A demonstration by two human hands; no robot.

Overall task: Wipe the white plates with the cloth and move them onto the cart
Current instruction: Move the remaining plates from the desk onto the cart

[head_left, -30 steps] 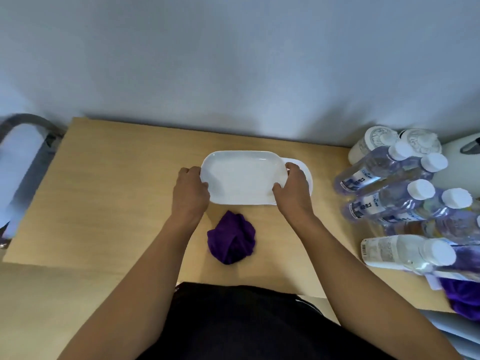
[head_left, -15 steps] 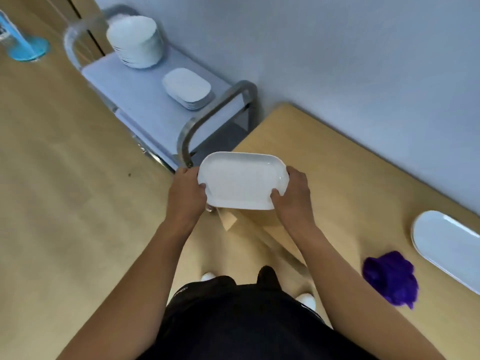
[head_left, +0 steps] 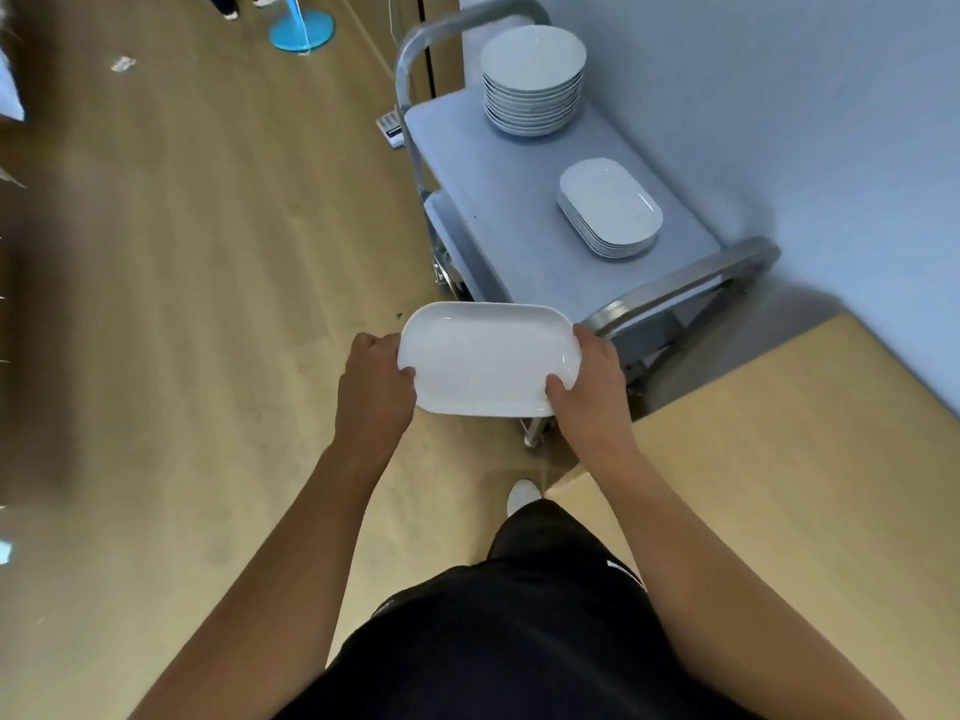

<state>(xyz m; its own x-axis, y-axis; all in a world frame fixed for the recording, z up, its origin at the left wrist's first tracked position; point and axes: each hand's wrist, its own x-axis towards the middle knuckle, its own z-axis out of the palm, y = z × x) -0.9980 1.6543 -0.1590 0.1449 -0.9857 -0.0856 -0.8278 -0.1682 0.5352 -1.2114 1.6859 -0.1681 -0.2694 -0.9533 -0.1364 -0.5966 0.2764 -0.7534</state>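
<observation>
**Two hands hold white plate (head_left: 488, 358) short of cart (head_left: 498, 200)**

The left hand (head_left: 374, 387) and right hand (head_left: 592, 392) grip it by its short ends, thumbs on the rim, fingers curled beneath, over the floor (head_left: 208, 304) at the cart's near end. A stack of oblong plates (head_left: 610, 207) sits by the cart top's right edge, round plates (head_left: 532, 77) at its far end.

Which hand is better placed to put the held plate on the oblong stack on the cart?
Right, probably. The right hand grips the plate end nearer the cart, and the stack lies ahead on that side. The left hand is over the floor, farther off.
</observation>
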